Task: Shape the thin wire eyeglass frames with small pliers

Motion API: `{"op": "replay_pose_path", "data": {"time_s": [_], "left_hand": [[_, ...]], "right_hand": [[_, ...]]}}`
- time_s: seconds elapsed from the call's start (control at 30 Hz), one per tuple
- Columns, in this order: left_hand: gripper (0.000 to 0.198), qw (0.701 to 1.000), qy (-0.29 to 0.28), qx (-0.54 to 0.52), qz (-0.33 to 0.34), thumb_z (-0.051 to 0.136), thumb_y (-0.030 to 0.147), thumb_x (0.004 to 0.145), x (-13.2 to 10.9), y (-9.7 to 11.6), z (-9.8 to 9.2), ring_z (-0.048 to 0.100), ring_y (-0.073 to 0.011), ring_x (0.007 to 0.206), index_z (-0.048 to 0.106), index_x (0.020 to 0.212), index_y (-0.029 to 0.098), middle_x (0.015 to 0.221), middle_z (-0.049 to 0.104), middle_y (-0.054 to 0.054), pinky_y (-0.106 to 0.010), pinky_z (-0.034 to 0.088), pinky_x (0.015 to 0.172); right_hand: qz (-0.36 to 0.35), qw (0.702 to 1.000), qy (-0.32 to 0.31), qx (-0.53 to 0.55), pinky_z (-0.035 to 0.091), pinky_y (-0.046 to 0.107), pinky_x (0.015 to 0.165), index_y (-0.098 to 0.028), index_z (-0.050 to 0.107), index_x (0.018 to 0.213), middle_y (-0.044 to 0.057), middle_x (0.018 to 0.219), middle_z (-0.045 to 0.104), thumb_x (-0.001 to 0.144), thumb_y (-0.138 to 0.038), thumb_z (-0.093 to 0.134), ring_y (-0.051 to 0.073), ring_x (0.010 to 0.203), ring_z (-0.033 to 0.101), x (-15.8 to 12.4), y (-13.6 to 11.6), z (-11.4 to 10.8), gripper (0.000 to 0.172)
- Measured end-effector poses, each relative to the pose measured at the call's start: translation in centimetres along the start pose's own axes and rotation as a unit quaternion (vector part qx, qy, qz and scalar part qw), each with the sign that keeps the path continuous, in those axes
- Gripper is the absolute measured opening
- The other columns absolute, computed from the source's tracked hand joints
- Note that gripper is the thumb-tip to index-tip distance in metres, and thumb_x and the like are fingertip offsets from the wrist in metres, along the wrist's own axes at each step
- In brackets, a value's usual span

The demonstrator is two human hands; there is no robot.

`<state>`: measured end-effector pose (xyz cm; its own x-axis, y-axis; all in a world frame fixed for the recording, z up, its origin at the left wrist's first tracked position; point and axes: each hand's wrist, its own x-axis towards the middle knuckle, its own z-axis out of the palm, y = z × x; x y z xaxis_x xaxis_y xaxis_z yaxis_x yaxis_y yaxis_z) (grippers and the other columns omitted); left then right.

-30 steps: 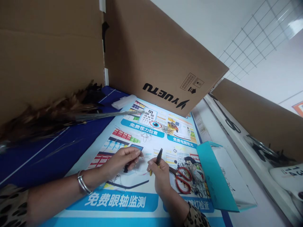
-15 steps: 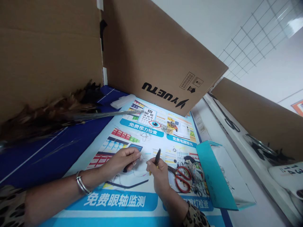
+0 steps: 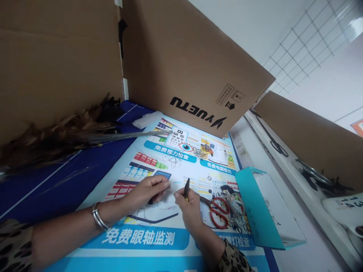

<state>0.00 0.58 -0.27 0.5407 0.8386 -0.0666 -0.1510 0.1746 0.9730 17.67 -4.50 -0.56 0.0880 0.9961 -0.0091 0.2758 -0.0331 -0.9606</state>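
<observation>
On the left, one of two spotted sleeves [image 3: 15,245] covered the near forearm, and beyond it one heap of brown and black feathers [image 3: 62,128] lay on a blue cloth [image 3: 93,166] against the first of three cardboard panels [image 3: 56,64]. Two silvery bangles [image 3: 100,217] circled the left wrist. One bundle of clear strands [image 3: 127,136] reached rightward from the feathers over one printed sheet [image 3: 159,149], with one white block [image 3: 147,120] just beyond it on the far side. Over the middle of the sheet, the left hand [image 3: 154,189] pinched a thin strand [image 3: 170,185] between thumb and forefinger; its full course was too fine to follow. Just to its right, apart from it, the right hand [image 3: 188,206] was wrapped round one dark-tipped tool [image 3: 186,187], its point aimed at the far side. Farther right lay one pair of red-handled scissors [image 3: 219,212], then one round clear piece [image 3: 236,204] among small wire bits [image 3: 238,225], too many and too small to count. At the right stood one open teal box [image 3: 261,211], more little pieces inside. Beyond it, one dark-looped tool [image 3: 279,147] lay on a white ledge [image 3: 283,162].
</observation>
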Motion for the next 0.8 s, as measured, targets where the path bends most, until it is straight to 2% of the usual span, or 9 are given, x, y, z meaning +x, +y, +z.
{"op": "replay_pose_path", "data": {"time_s": [0.1,0.23,0.27,0.37,0.43,0.5,0.6,0.7,0.8], "left_hand": [[0.03,0.999,0.033,0.016,0.003,0.051,0.043,0.086,-0.1,0.2,-0.1,0.038,-0.0087,0.042,0.054,0.071,0.017,0.045,0.047,0.007,-0.02,0.028,0.043],[0.028,0.991,0.127,0.033,0.041,0.05,0.041,0.087,-0.2,0.7,-0.2,0.043,-0.0096,0.047,0.054,0.071,0.018,0.053,0.05,0.006,-0.021,0.034,0.047],[0.029,0.988,0.145,0.034,0.05,0.05,0.041,0.088,-0.2,0.9,-0.2,0.044,-0.0096,0.048,0.054,0.07,0.018,0.054,0.05,0.006,-0.021,0.034,0.048],[0.029,0.98,0.18,0.042,0.071,0.049,0.04,0.088,-0.2,1.3,-0.2,0.045,-0.0101,0.051,0.054,0.069,0.018,0.056,0.05,0.005,-0.021,0.036,0.051],[0.029,0.977,0.191,0.043,0.081,0.049,0.039,0.089,-0.2,1.4,-0.2,0.045,-0.0101,0.052,0.054,0.07,0.018,0.056,0.05,0.005,-0.021,0.036,0.052],[0.028,0.976,0.195,0.041,0.089,0.048,0.038,0.089,-0.2,1.3,-0.2,0.044,-0.0101,0.051,0.054,0.07,0.018,0.057,0.05,0.005,-0.021,0.036,0.051],[0.027,0.977,0.189,0.037,0.096,0.048,0.037,0.089,-0.1,1.1,-0.2,0.044,-0.0102,0.051,0.055,0.071,0.018,0.057,0.051,0.005,-0.021,0.037,0.052],[0.026,0.978,0.183,0.029,0.094,0.048,0.036,0.089,0.0,0.9,-0.2,0.045,-0.0103,0.051,0.055,0.072,0.018,0.058,0.052,0.005,-0.022,0.037,0.051],[0.026,0.979,0.18,0.026,0.091,0.048,0.036,0.089,0.0,0.9,-0.2,0.044,-0.0102,0.051,0.055,0.072,0.018,0.059,0.052,0.004,-0.021,0.037,0.05]], "right_hand": [[-0.03,0.998,-0.034,-0.039,0.036,0.023,0.058,-0.015,0.06,0.073,-0.003,0.06,0.051,0.081,-0.035,0.058,0.011,0.058,0.045,-0.1,-0.8,-0.2,0.021],[-0.065,0.985,-0.098,-0.123,0.035,0.022,0.057,-0.016,0.058,0.087,-0.003,0.067,0.053,0.085,-0.038,0.052,0.011,0.061,0.046,-0.1,-2.5,-1.4,0.023],[-0.079,0.976,-0.117,-0.165,0.034,0.021,0.057,-0.017,0.057,0.084,-0.003,0.067,0.053,0.084,-0.039,0.053,0.01,0.061,0.046,-0.1,-3.0,-1.8,0.022],[-0.091,0.931,-0.181,-0.303,0.031,0.021,0.054,-0.019,0.056,0.08,-0.004,0.064,0.053,0.088,-0.039,0.049,0.01,0.06,0.048,-0.1,-4.6,-2.8,0.023],[-0.121,0.883,-0.215,-0.401,0.031,0.022,0.056,-0.019,0.057,0.078,-0.001,0.073,0.058,0.085,-0.044,0.053,0.013,0.066,0.052,-0.3,-5.4,-3.1,0.026],[-0.147,0.833,-0.228,-0.482,0.032,0.023,0.058,-0.02,0.058,0.077,0.001,0.076,0.06,0.084,-0.048,0.054,0.015,0.07,0.055,-0.7,-5.9,-3.0,0.03],[-0.16,0.778,-0.24,-0.559,0.034,0.026,0.06,-0.02,0.06,0.081,0.004,0.079,0.061,0.086,-0.051,0.05,0.018,0.073,0.056,-1.5,-6.3,-2.0,0.033],[-0.184,0.739,-0.255,-0.596,0.037,0.029,0.063,-0.019,0.06,0.082,0.006,0.079,0.061,0.085,-0.051,0.052,0.021,0.075,0.056,-2.4,-6.3,-0.9,0.034],[-0.194,0.72,-0.249,-0.618,0.038,0.031,0.064,-0.017,0.06,0.081,0.007,0.079,0.059,0.084,-0.047,0.055,0.023,0.076,0.055,-3.1,-6.3,-0.3,0.03]]}}
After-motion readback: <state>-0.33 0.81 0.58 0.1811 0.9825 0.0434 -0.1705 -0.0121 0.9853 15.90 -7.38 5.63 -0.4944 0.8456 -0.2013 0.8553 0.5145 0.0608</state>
